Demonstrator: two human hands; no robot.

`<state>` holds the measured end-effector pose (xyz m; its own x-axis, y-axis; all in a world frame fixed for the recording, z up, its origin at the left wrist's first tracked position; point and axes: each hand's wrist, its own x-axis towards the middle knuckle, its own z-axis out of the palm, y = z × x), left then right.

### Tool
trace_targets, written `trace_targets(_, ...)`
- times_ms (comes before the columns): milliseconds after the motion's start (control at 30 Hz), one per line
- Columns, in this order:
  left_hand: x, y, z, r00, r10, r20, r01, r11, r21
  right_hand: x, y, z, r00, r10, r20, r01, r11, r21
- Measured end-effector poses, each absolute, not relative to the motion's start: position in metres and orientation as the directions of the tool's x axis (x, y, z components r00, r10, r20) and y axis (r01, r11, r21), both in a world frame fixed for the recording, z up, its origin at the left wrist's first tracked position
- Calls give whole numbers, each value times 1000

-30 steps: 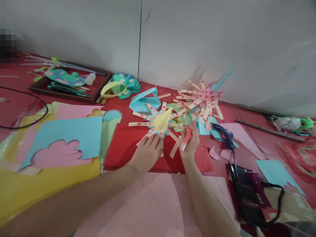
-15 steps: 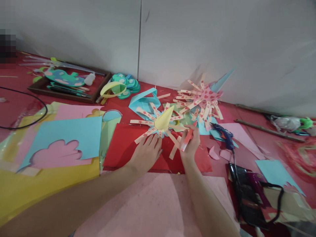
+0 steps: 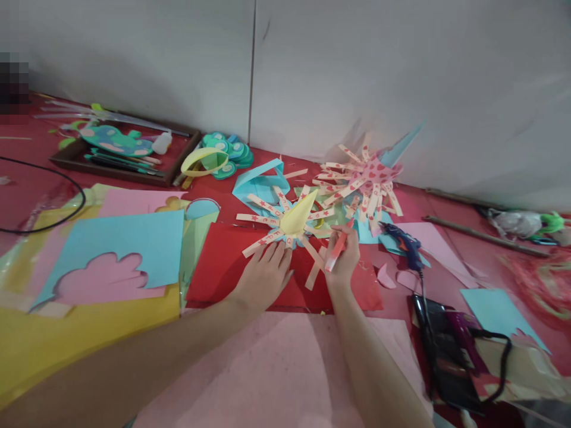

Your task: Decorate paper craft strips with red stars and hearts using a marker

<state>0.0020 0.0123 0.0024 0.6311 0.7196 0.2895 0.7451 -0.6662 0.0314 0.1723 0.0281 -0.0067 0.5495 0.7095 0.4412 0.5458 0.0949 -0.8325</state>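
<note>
A paper craft with a yellow cone (image 3: 298, 214) at its middle lies on a red sheet (image 3: 223, 267). Pale strips (image 3: 261, 219) marked with red letters and stars fan out around the cone. My left hand (image 3: 263, 273) rests flat at the craft's near side, fingers stretched out, fingertips touching the lower strips. A red marker (image 3: 336, 251) with a white end is held in my right hand (image 3: 344, 261), beside the right-hand strips. The marker's writing tip points away from me, and what it touches is hard to make out.
Behind stands a similar pink craft (image 3: 372, 172) with a blue cone. A glue gun (image 3: 404, 241) lies at right, its cord running to a black case (image 3: 450, 368). Coloured paper (image 3: 156, 238) is piled at left, below a wooden tray (image 3: 172, 175) of pencils.
The paper craft has shifted and turned slightly under my left hand. My right hand, still gripping the marker, has barely moved.
</note>
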Motion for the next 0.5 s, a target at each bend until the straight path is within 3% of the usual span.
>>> trace_targets(500, 2, 14, -1, 669, 687, 284, 704, -708, 55, 171, 28, 2, 579, 665, 472, 552, 107, -827)
